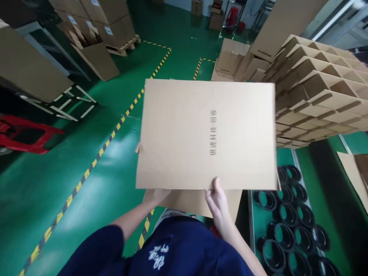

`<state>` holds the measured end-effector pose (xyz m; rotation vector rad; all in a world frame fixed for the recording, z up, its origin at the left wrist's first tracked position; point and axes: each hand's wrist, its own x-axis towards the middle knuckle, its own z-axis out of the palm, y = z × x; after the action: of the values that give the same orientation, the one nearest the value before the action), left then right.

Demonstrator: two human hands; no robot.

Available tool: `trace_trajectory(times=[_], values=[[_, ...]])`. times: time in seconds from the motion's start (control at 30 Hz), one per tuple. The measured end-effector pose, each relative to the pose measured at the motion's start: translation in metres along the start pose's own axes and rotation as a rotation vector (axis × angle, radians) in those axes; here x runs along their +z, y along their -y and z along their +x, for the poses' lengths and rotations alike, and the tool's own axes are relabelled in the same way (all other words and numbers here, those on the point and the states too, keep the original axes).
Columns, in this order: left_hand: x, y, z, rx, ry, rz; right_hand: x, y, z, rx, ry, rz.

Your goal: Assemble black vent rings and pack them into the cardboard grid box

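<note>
Where the green floor (86, 180) runs out to the left, a yellow-black hazard stripe (94, 161) cuts diagonally across it and turns a corner further back. Factory room, cardboard everywhere: taped boxes on a wooden pallet (126, 46) at back left, loose cartons (230, 61) at back centre, one red plastic frame (25, 134) on the left edge.

Flat cardboard box (207, 134) held mid-air in front of the person, well above the floor, roughly level, covering the centre of view. Plain brown, unfolded sheet, one line of dark printed characters running vertically near the middle, small tab sticking out on its left edge. A lower flap hangs under the near edge.

Right hand (218, 201) pinches the near edge, thumb on top, fingers under. Left hand (159, 195) is below the near edge against the lower flap; fingers hidden by the board, so can't tell how far closed it is. Dark blue sleeves on both arms.

Counts: one flat box in hand, two hands on it. Right side: one stack of folded cardboard inserts (319, 88), many layers, too many to count. Below it a green table (290, 161) carries black rings (287, 226) in rows, a dozen or more visible, some cut off by the frame.
</note>
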<state>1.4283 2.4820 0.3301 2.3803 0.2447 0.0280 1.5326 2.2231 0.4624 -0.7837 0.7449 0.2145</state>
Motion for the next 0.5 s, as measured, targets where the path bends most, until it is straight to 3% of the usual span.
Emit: trace_trajectory(times=[0.1, 0.2, 0.27, 0.33, 0.4, 0.5], values=[[-0.012, 0.015, -0.024, 0.143, -0.043, 0.068, 0.015, -0.025, 0.032, 0.096, 0.067, 0.061], [-0.016, 0.011, -0.038, 0.342, -0.118, 0.105, 0.012, -0.024, 0.063, 0.149, -0.071, 0.082], [-0.015, -0.002, -0.033, 0.445, -0.145, 0.064, 0.008, -0.024, 0.081, 0.176, -0.150, 0.068], [-0.011, -0.025, -0.006, 0.532, -0.154, -0.007, 0.009, -0.032, 0.096, 0.192, -0.159, 0.062], [-0.004, -0.051, 0.040, 0.580, -0.116, -0.024, 0.013, -0.044, 0.108, 0.227, -0.137, 0.043], [0.010, -0.081, 0.121, 0.463, 0.053, 0.157, 0.014, -0.056, 0.116, 0.336, -0.058, -0.049]])
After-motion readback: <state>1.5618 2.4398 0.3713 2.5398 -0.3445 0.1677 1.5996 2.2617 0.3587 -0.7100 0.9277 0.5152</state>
